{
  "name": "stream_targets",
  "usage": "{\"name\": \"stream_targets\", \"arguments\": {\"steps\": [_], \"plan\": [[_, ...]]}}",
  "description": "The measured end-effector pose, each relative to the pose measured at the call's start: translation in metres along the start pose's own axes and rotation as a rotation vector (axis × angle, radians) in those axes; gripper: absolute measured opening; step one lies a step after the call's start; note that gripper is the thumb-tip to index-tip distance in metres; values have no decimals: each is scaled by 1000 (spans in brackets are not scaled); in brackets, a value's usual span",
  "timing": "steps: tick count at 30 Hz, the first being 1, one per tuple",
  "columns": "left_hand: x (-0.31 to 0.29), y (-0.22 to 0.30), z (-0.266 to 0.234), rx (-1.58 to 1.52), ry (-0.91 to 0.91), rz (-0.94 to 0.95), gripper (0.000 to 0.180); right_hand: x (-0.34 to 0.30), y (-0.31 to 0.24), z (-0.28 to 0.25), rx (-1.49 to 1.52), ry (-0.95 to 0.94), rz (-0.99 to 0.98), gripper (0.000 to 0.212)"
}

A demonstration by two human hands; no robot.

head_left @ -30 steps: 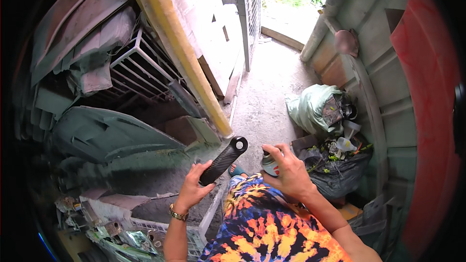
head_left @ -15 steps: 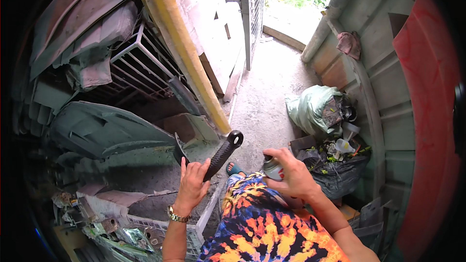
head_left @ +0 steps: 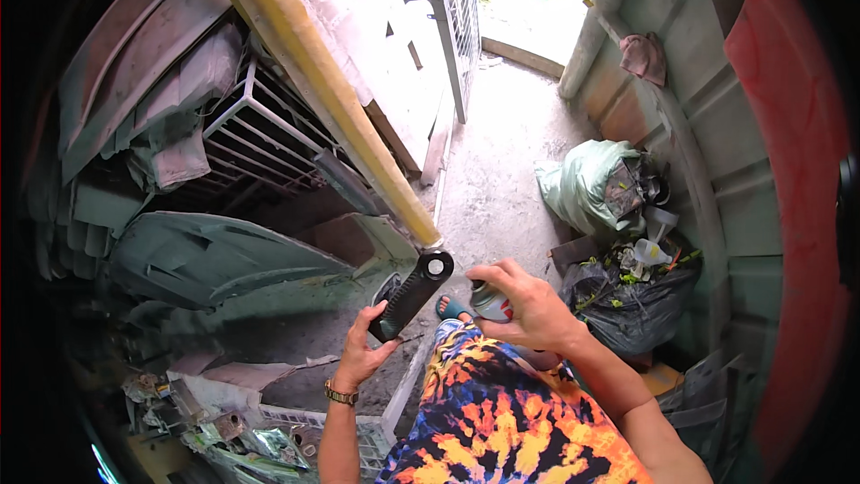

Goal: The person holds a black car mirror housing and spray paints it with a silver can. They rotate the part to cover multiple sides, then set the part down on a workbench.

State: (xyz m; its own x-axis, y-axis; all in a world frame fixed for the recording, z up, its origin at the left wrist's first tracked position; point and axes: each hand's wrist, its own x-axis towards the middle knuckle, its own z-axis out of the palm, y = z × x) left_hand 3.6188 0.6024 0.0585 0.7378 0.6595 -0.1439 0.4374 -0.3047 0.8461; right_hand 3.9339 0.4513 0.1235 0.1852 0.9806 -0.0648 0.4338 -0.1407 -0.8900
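Note:
My left hand (head_left: pixel 361 351) grips the lower end of a black handle-shaped part (head_left: pixel 414 294) between thumb and fingers. The part has a ridged side and a round hole at its upper end; I cannot make out its exact kind. Close to its right, my right hand (head_left: pixel 530 309) is wrapped around a spray can (head_left: pixel 491 303). The can is tilted, its top toward the black part, with my index finger at the nozzle. A gap separates can and part. Most of the can's body is hidden by my hand.
A yellow post (head_left: pixel 336 108) rises left of the walkway (head_left: pixel 502 179). Dusty panels (head_left: pixel 224 251) and a metal rack (head_left: pixel 260 125) stand at the left. On the right, a pale green sack (head_left: pixel 591 181) and a black rubbish bag (head_left: pixel 623 318) lie by the metal wall (head_left: pixel 743 215).
My left hand has turned the black part, so its broader side now shows and its holed end sits closer to the spray can. The can has tipped slightly toward it.

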Motion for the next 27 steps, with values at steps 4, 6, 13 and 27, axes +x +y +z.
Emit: {"name": "stream_targets", "arguments": {"steps": [4, 6, 13, 27], "plan": [[0, 2, -1, -13, -18, -13, 77, 9, -1, 10, 181, 128, -90, 67], [0, 4, 0, -12, -19, -8, 77, 13, -1, 9, 223, 206, -149, 68], [2, 10, 0, 20, -35, 8, 77, 6, 2, 4, 34, 16, -29, 70], [5, 21, -3, -121, 31, -185, 76, -34, 65, 12, 599, 128, 391, 64]]}}
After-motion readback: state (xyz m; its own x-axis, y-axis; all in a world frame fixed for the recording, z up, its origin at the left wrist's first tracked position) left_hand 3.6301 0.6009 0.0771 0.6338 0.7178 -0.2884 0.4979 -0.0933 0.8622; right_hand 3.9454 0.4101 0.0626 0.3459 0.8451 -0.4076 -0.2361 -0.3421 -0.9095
